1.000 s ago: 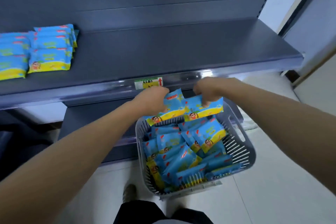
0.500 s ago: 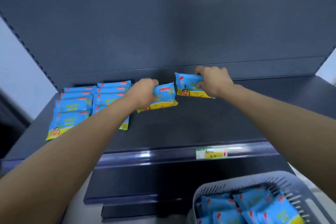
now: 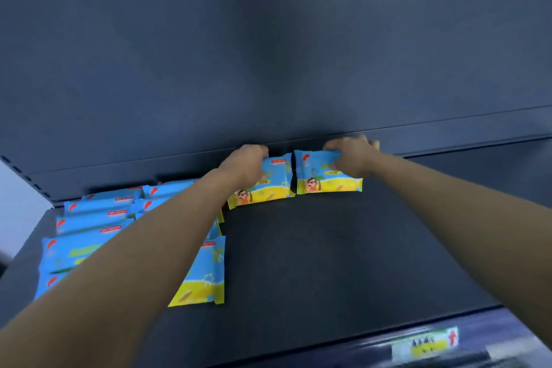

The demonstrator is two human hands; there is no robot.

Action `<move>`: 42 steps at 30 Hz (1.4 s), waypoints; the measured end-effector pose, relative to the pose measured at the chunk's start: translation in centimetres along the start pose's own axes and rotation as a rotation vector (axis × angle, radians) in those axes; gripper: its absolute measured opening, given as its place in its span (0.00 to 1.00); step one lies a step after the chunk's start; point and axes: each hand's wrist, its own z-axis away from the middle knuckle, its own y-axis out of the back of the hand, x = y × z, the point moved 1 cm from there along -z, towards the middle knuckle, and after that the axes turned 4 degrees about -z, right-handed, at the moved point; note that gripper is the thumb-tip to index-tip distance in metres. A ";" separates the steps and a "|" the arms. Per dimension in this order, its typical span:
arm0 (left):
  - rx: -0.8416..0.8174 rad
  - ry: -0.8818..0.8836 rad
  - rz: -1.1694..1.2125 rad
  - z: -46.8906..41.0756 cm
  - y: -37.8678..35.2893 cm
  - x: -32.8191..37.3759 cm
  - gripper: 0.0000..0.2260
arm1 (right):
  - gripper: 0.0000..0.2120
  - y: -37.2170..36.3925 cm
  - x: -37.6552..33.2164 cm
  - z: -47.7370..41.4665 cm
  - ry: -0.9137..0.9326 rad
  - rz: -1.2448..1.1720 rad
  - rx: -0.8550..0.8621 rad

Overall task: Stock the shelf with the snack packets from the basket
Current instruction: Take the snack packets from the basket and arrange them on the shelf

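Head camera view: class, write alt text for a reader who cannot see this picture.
Two bare hands, left hand and right hand, each press a blue-and-yellow plastic snack packet, left packet and right packet, side by side at the back of a dark grey metal shelf. Stacked matching packets lie to the left.

Dim, even light; soft shadow at upper centre; lower-right price label (image 3: 424,345) smeared by blur; wide-angle bowing at edges

A blurred price label (image 3: 425,345) — yellow and white, with a red arrow — sits at five o'clock; pale wall (image 3: 18,188) shows at nine o'clock.
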 end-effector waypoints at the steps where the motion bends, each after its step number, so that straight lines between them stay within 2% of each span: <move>1: 0.001 -0.006 -0.002 -0.4 -0.1 -0.2 0.16 | 0.21 -0.3 -0.1 -0.6 0.001 0.008 0.001; 7: 0.047 -0.005 -0.066 -1.0 -1.2 -0.8 0.16 | 0.19 -2.4 -0.5 -2.3 0.011 0.125 0.145; 13: 0.180 -0.051 -0.317 0.5 -1.4 0.5 0.15 | 0.17 -3.1 -0.3 -0.7 0.066 0.206 0.311; 17: 0.246 -0.075 -0.286 2.6 -1.0 2.9 0.14 | 0.16 -2.2 0.4 2.2 0.141 0.165 0.369; 23: 0.350 -0.161 -0.200 9.0 -0.6 11.1 0.13 | 0.16 -0.3 3.9 10.3 0.254 0.109 0.496; 31: 0.584 -0.277 -0.102 20.6 -2.8 25.7 0.17 | 0.16 1.2 13.0 25.1 0.420 0.136 0.720; 34: 0.659 -0.288 -0.074 24.6 -4.2 29.9 0.18 | 0.18 1.0 16.0 30.2 0.461 0.122 0.747; 39: 0.609 -0.279 0.018 29.6 -9.5 34.4 0.19 | 0.20 -2.6 20.9 35.7 0.451 0.064 0.684; 42: 0.393 -0.245 0.090 31.2 -14.6 35.7 0.20 | 0.19 -6.7 23.3 37.4 0.479 0.044 0.535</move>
